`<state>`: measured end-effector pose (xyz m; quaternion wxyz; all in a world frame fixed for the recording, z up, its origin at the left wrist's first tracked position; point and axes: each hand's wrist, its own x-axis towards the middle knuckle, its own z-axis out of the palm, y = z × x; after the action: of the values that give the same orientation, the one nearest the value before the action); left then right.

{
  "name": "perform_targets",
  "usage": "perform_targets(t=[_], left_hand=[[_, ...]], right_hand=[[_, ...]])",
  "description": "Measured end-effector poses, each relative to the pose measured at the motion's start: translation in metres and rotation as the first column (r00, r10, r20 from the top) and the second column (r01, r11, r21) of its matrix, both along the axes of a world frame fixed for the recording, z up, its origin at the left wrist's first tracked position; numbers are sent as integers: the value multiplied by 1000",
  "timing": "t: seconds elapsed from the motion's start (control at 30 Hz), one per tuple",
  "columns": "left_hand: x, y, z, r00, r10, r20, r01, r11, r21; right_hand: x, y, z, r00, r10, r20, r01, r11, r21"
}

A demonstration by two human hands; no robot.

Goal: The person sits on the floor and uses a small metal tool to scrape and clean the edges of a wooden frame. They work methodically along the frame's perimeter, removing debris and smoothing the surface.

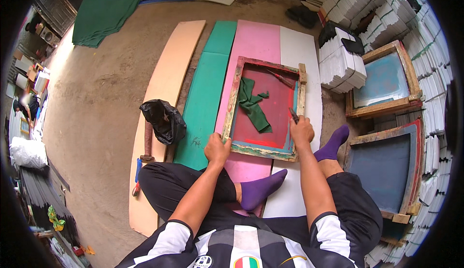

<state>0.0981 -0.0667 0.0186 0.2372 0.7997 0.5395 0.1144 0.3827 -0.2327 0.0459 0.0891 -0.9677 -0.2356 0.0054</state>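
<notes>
A wooden screen-printing frame (pixel 303 94) with reddish mesh lies in front of me on pink and white sheets. My left hand (pixel 217 148) is closed around its near left corner. At the right rail, my right hand (pixel 302 130) is closed on a small dark hand tool (pixel 294 115), whose exact kind I cannot make out. A crumpled green cloth (pixel 254 107) rests on the mesh. Near the far right corner inside the frame lies a thin pointed tool (pixel 280 78) with a reddish part.
To the left are a black plastic bag (pixel 163 121) and a hammer (pixel 148 144) on a peach sheet (pixel 174 60), beside a green sheet (pixel 211 69). Two more printing frames (pixel 385 77) stand at the right by stacked white sheets (pixel 342 62). My socked feet flank the frame's near side.
</notes>
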Motion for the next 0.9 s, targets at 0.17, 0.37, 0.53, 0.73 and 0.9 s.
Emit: perform_targets(t=[0.17, 0.37, 0.53, 0.73, 0.9], left_hand=[[-6, 2, -1, 1000, -12, 13, 12, 1000, 16], [-5, -1, -2, 998, -44, 35, 45, 999, -10], [-8, -4, -13, 997, -16, 78, 18, 999, -28], [-6, -3, -2, 998, -46, 42, 48, 998, -39], [-2, -3, 5, 996, -77, 35, 76, 997, 35]], right_hand=[[-48, 62, -17, 972, 230, 43, -233, 962, 142], [-84, 101, -23, 978, 208, -14, -207, 977, 43], [-70, 106, -23, 950, 309, 53, -313, 946, 87], [29, 143, -37, 951, 272, 150, -288, 952, 101], [98, 162, -48, 950, 230, 210, -233, 972, -11]])
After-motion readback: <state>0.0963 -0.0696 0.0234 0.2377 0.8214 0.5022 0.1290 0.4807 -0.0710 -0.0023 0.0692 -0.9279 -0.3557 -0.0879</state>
